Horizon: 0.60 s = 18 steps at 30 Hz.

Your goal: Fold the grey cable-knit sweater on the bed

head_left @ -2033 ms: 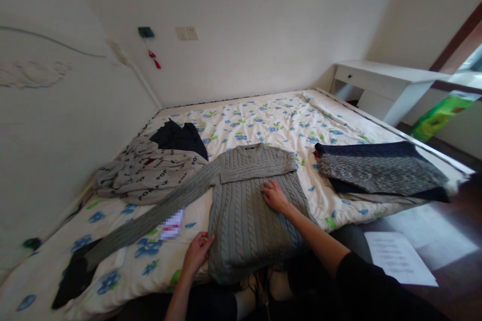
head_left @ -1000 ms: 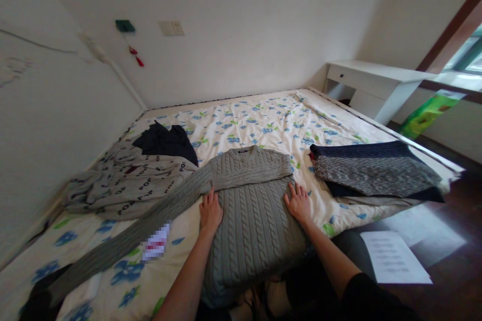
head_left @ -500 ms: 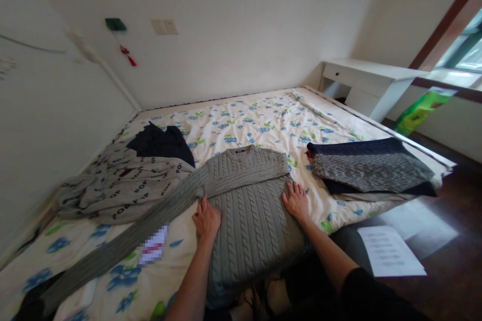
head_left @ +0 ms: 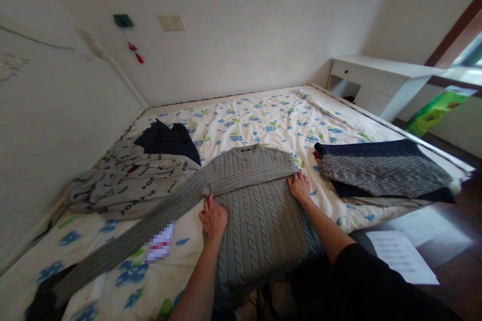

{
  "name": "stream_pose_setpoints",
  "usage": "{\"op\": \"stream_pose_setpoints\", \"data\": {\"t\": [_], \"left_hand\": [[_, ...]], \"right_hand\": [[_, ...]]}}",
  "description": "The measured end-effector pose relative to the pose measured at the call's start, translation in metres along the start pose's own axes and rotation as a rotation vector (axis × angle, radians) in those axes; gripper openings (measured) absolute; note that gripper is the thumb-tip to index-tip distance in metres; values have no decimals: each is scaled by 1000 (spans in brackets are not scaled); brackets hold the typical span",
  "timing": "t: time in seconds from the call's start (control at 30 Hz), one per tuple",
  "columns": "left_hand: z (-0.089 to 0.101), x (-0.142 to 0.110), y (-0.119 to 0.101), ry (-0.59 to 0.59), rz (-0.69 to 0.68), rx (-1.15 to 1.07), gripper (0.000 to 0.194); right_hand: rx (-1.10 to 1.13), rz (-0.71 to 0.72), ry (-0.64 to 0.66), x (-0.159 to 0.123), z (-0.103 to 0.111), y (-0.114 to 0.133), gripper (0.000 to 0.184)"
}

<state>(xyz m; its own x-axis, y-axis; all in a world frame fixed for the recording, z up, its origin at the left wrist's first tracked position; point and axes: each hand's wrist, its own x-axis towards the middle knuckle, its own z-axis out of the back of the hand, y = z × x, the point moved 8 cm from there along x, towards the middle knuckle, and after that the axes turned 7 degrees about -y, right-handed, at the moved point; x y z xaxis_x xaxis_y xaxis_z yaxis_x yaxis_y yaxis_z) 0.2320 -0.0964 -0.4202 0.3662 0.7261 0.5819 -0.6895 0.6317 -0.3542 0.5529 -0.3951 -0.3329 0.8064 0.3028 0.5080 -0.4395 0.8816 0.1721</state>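
Observation:
A grey cable-knit sweater (head_left: 256, 220) lies spread on the bed, collar away from me, its lower end hanging over the near edge. One sleeve is folded across the chest. The other sleeve (head_left: 124, 241) stretches out to the lower left. My left hand (head_left: 214, 216) rests on the sweater's left side, fingers extended near the folded sleeve's cuff. On the right side edge lies my right hand (head_left: 300, 186), fingers spread just below the folded sleeve. Neither hand visibly grips the cloth.
On the flowered bed sheet (head_left: 241, 120), a grey printed garment (head_left: 131, 185) and a dark garment (head_left: 169, 138) lie heaped at left. Folded knitwear (head_left: 380, 170) lies at right. Printed paper (head_left: 402, 256) is at lower right; a white desk (head_left: 376, 75) stands behind.
The whole view has shifted slightly, so the bed and clothes sit a little further right. My right hand has slid slightly up the sweater's side edge; my left stays by the cuff.

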Motion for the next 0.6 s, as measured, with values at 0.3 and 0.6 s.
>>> {"op": "stream_pose_setpoints", "data": {"t": [0.3,0.6], "left_hand": [[1,0,-1,12,-10,26,63],[2,-1,-1,-18,-16,-5,62]], "right_hand": [[-97,-12,4,15,3,-64,56],[-109,125,22,8,10,-9,57]]}}
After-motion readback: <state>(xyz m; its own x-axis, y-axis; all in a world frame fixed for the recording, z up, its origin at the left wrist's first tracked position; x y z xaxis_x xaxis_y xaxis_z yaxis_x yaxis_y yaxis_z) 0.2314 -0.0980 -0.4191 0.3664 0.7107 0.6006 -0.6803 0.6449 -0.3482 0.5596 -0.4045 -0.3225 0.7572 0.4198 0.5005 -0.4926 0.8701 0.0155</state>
